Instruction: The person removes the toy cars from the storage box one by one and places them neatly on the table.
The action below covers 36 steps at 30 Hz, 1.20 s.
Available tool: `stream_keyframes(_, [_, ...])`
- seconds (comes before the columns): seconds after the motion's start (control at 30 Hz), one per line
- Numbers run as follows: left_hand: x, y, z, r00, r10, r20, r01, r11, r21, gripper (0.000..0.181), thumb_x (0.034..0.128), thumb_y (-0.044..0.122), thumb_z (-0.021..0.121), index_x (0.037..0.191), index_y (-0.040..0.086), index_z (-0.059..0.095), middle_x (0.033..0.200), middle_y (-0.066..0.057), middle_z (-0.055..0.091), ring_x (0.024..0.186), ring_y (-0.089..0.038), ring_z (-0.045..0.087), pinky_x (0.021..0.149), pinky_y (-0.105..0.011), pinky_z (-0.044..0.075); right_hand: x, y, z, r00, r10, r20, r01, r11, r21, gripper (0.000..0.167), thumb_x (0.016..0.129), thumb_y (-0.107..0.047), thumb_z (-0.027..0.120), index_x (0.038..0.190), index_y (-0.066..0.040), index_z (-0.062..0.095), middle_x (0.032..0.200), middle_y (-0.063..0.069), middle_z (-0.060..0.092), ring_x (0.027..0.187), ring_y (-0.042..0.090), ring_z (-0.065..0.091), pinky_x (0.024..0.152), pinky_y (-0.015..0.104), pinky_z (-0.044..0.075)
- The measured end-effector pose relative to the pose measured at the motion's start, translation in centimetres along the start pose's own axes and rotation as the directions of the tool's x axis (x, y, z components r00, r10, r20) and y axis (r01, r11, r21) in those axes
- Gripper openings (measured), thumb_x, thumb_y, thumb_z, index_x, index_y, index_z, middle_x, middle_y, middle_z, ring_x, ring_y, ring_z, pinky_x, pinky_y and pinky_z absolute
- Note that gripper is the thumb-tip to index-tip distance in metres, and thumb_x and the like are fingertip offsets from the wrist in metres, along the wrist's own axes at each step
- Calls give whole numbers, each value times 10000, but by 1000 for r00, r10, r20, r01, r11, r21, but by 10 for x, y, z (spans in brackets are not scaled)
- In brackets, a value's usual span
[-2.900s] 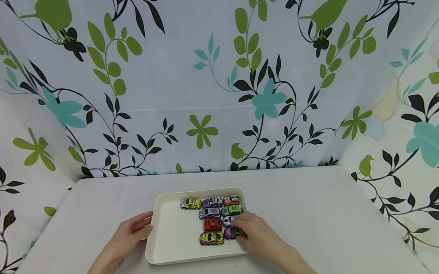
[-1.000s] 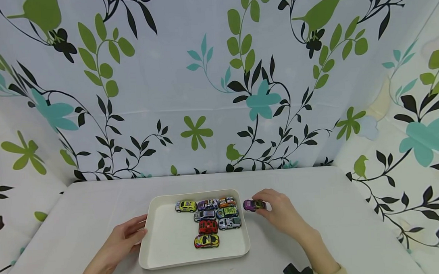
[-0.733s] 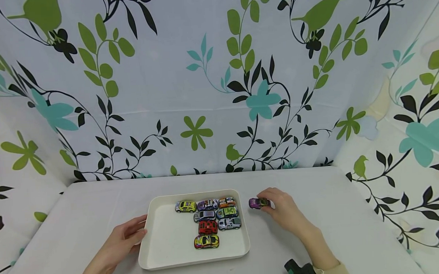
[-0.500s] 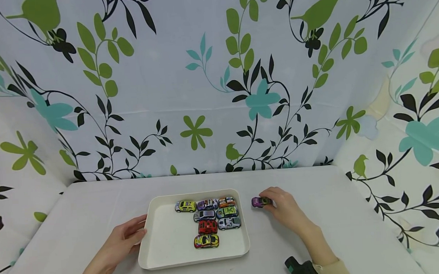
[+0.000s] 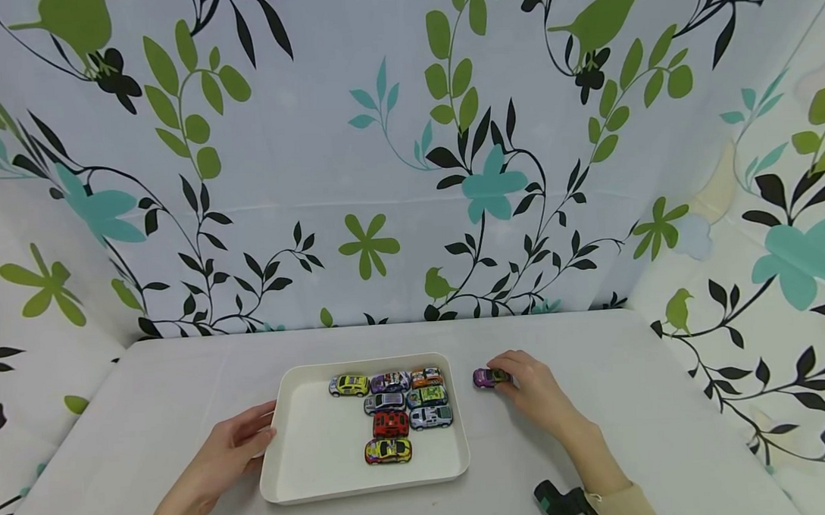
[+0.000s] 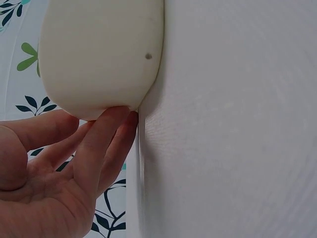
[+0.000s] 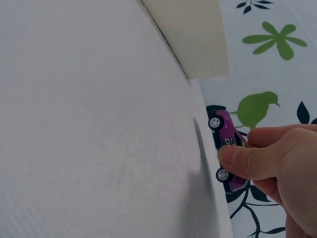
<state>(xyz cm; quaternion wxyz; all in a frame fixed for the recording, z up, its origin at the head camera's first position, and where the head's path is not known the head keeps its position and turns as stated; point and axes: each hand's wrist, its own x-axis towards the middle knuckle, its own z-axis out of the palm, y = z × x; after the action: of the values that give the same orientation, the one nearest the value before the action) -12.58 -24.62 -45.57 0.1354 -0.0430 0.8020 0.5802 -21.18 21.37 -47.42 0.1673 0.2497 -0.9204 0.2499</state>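
A purple toy car (image 5: 486, 377) is pinched between the thumb and fingers of the right hand (image 5: 536, 393), to the right of the tray. In the right wrist view the car (image 7: 229, 144) shows its wheels toward the table, the right hand's (image 7: 277, 163) thumb across its side. The left hand (image 5: 222, 461) touches the left wall of the white tray (image 5: 273, 467). Seen from the left wrist, its fingertips (image 6: 118, 113) rest against the tray's outer wall (image 6: 99, 59). Several toy cars stand in the tray, among them a red one (image 5: 391, 423) and a yellow one (image 5: 388, 451).
The white table (image 5: 367, 513) spreads around the tray. A black device (image 5: 560, 501) is at the right wrist, by the sleeve (image 5: 622, 504). Patterned cloth (image 5: 279, 141) with leaves and birds stands behind and at both sides.
The right hand has carried the purple car out of the tray's lower right corner to beyond its right wall, then slightly farther right. The left hand stays at the tray.
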Motion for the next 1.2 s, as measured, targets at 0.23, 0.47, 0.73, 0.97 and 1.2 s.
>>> stream_keyframes(0.23, [1, 0, 0, 1000, -3, 2, 3, 1000, 1, 551, 1032, 125, 545, 1508, -66, 343, 1498, -329, 407, 1243, -344, 585, 885, -406, 593, 0, 3, 3, 1000, -2, 0, 2, 1000, 9, 369, 730, 102, 821, 1056, -51, 741, 1072, 34, 721, 1029, 213, 675, 885, 357, 583])
stream_keyframes(0.47, [0, 0, 0, 1000, 1, 5, -1, 1000, -4, 552, 1030, 120, 546, 1505, -72, 342, 1497, -329, 408, 1239, -342, 588, 884, -402, 594, -1, 3, 4, 1000, 12, 7, -12, 1000, 11, 367, 734, 102, 818, 1062, -42, 740, 1070, 38, 720, 1026, 215, 675, 881, 358, 585])
stream_keyframes(0.73, [3, -2, 0, 1000, -6, -7, 6, 1000, 3, 552, 1027, 127, 556, 1505, -62, 354, 1490, -325, 420, 1202, -331, 615, 862, -410, 601, -2, 5, 7, 1000, -8, 1, 8, 1000, -11, 359, 741, 94, 817, 1061, -50, 740, 1064, 40, 717, 1022, 212, 674, 881, 356, 584])
stream_keyframes(0.97, [4, -4, 0, 1000, -9, -14, 9, 1000, 9, 550, 1027, 125, 557, 1506, -56, 357, 1492, -321, 422, 1206, -334, 613, 879, -434, 595, -2, 6, 9, 1000, -14, -8, 13, 1000, -14, 366, 744, 107, 810, 1065, -54, 739, 1066, 35, 715, 1027, 212, 672, 884, 358, 583])
stream_keyframes(1.2, [3, -2, 0, 1000, -10, -9, 10, 1000, 6, 550, 1028, 119, 552, 1509, -57, 352, 1495, -324, 414, 1218, -343, 604, 885, -434, 593, -2, 7, 10, 1000, -22, -9, 22, 999, -26, 355, 757, 91, 808, 1075, -50, 738, 1074, 42, 714, 1031, 217, 672, 881, 363, 583])
